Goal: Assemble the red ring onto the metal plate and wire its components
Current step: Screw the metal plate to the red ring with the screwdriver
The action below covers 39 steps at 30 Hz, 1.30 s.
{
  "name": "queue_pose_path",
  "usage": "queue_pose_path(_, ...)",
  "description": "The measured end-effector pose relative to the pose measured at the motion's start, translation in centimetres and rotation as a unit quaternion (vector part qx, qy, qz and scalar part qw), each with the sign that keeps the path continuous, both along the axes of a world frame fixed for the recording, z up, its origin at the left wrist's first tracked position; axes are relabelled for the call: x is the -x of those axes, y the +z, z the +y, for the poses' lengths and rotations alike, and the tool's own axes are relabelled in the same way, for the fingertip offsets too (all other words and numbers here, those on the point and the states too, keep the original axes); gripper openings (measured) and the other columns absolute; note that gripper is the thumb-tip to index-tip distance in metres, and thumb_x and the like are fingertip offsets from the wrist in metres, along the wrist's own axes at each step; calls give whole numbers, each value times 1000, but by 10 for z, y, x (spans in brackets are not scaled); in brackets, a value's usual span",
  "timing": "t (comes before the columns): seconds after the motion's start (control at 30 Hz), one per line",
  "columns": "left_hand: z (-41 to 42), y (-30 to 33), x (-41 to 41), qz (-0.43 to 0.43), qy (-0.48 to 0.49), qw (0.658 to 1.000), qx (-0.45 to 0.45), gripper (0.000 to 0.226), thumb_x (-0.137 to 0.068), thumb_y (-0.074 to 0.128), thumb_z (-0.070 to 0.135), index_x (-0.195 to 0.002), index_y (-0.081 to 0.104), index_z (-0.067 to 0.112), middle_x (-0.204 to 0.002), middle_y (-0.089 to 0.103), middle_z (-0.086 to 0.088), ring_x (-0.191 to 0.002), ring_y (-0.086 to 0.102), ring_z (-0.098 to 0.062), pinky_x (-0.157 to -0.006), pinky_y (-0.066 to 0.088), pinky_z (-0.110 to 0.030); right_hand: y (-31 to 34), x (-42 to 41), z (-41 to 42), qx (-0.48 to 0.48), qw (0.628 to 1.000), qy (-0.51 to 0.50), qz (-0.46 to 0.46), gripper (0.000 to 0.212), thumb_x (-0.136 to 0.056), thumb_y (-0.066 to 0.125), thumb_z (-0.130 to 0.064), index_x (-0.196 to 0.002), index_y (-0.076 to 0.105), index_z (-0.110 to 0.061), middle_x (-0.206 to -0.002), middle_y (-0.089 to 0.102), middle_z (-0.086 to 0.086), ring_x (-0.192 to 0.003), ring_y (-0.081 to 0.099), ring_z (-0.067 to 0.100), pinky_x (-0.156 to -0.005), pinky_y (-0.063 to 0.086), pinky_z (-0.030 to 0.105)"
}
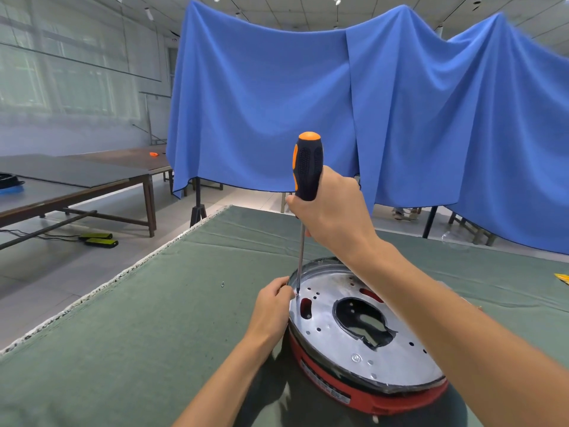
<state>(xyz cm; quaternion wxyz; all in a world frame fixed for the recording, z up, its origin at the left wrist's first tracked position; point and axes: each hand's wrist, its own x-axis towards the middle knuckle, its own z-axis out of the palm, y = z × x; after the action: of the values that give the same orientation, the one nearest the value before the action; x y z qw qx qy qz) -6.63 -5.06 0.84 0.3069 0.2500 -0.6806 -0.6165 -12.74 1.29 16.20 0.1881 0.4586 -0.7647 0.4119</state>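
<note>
On the green cloth (154, 318) of the desk right in front of you sits the red ring (363, 396), with the metal plate (338, 343) lying on top of it, its dark central opening and small holes facing up. Your left hand (272, 306) rests at the plate's left rim, fingers curled and pinched close to the spot where the screwdriver (307, 167) tip meets the plate; whether a screw sits between those fingertips is too small to tell. Your right hand (332, 217) is wrapped round the lower part of the black-and-orange handle, holding the tool nearly upright with the thin shaft running down to the plate's left edge. A single small screw (222, 284) lies loose on the cloth, left of the plate and apart from it. Further back on the left stand long wooden tables (92, 180), with two yellow-green boxes (100, 239) on the floor beneath. Behind everything hangs a blue cloth (308, 103).
</note>
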Motion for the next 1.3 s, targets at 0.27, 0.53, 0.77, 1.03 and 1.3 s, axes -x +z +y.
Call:
queue_pose_path(0.27, 0, -2, -1, 19, 12, 1000, -4, 27, -91, 45, 9, -74, 61, -4, -69, 60, -11, -66, 52, -22, -64, 42, -32, 4, 2, 8, 15, 994, 48, -97, 38, -74, 78, -38, -78, 47, -16, -72, 63, 4, -50, 63, 21, -52, 52, 34)
queue_pose_path(0.53, 6, 3, 2, 63, -63, 990, -105, 40, -91, 42, 9, -94, 75, 33, -102, 74, 4, -97, 69, -14, -85, 53, -31, 3, 9, 13, -20, 970, 127, -208, 16, -82, 67, -15, -89, 55, -23, -84, 68, -3, -54, 68, 12, -46, 50, 27)
queue_pose_path(0.77, 6, 2, 4, 48, -31, 995, -85, 40, -90, 42, 9, -92, 74, 33, -94, 74, 10, -89, 69, -9, -74, 53, -24, -1, 15, 8, -1, 997, 37, -65, 31, -78, 74, -30, -93, 52, -15, -81, 62, -3, -73, 63, 24, -65, 52, 40)
queue_pose_path(1.03, 3, 0, 4, 53, -23, 996, -68, 35, -92, 42, 7, -98, 71, 27, -92, 74, 10, -86, 69, -6, -68, 52, -17, -7, 20, 8, -11, 996, 5, -84, 46, -77, 73, -47, -77, 54, -5, -60, 51, -2, -56, 49, 17, -55, 42, 32)
queue_pose_path(1.3, -3, 0, 2, 44, 42, 998, 16, 30, -87, 55, 4, -106, 65, 26, -91, 70, 4, -85, 67, -11, -79, 55, -30, -7, 21, 12, -19, 976, 103, -192, 20, -84, 69, -23, -84, 65, -3, -62, 64, 6, -47, 65, 11, -43, 50, 22)
